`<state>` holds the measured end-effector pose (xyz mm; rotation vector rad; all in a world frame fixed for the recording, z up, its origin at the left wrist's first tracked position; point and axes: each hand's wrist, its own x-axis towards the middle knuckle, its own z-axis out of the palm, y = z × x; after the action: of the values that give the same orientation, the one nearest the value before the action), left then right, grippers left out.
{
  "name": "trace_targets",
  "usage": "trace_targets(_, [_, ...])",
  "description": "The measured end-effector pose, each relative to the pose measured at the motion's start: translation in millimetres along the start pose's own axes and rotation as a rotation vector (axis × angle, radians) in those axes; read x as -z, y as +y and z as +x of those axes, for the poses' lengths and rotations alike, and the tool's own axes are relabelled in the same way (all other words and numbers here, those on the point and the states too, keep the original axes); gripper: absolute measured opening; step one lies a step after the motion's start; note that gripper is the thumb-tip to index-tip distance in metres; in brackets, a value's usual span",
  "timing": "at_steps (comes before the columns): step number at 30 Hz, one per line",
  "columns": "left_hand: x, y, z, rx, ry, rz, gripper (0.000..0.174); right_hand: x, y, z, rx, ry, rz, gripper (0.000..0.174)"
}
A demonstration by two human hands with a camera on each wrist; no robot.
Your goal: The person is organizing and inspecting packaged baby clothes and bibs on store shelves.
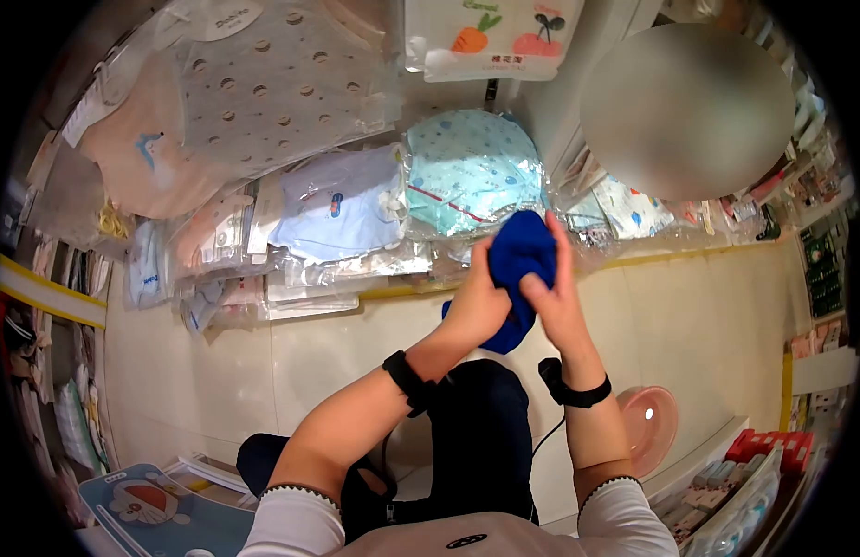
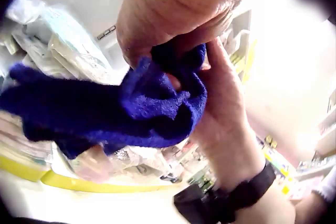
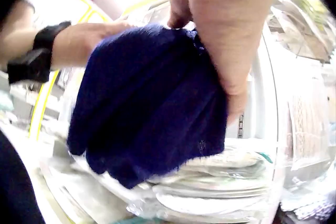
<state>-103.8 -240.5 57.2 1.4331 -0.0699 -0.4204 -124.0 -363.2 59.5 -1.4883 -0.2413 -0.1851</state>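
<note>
Both hands hold a bunched dark-blue cloth (image 1: 523, 251) in front of the knees, over the floor. My left hand (image 1: 483, 302) grips its left side, while my right hand (image 1: 558, 302) holds the right side with the thumb pressed on the front. In the left wrist view the cloth (image 2: 157, 113) has a fuzzy, towel-like surface; one part is bent around the fingers and a long end trails leftward. Loose folds of the cloth (image 3: 147, 103) hang beneath the right hand (image 3: 226, 29) in the right wrist view, and some fingers are hidden behind it.
Bagged baby clothes, including a light-blue garment (image 1: 342, 204) and a mint one (image 1: 472, 172), lie on the low shelf ahead. A pink basin (image 1: 649, 429) is on the floor at right. At lower left is a blue cartoon-printed board (image 1: 161, 511). Shelves flank both sides.
</note>
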Motion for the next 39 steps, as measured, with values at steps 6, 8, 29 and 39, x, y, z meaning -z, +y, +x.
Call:
trace_targets(6, [36.1,19.7,15.7,0.068,-0.473,-0.013,0.052,14.8,22.0,6.6,-0.129,0.332,0.186,0.051])
trace_targets(8, [50.4,30.2,31.9,0.023,-0.400,0.476,0.051,48.4,27.7,16.2,-0.185,0.520,0.283,0.048])
trace_targets(29, [62.7,-47.3,95.2,-0.336,0.064,1.546,0.065,138.3,149.5,73.4,-0.204,0.699,-0.846,0.029])
trace_targets(39, [72.4,-42.6,98.4,-0.309,0.018,1.447,0.078,86.1,123.3,-2.8,-0.795,0.010,0.072,0.076])
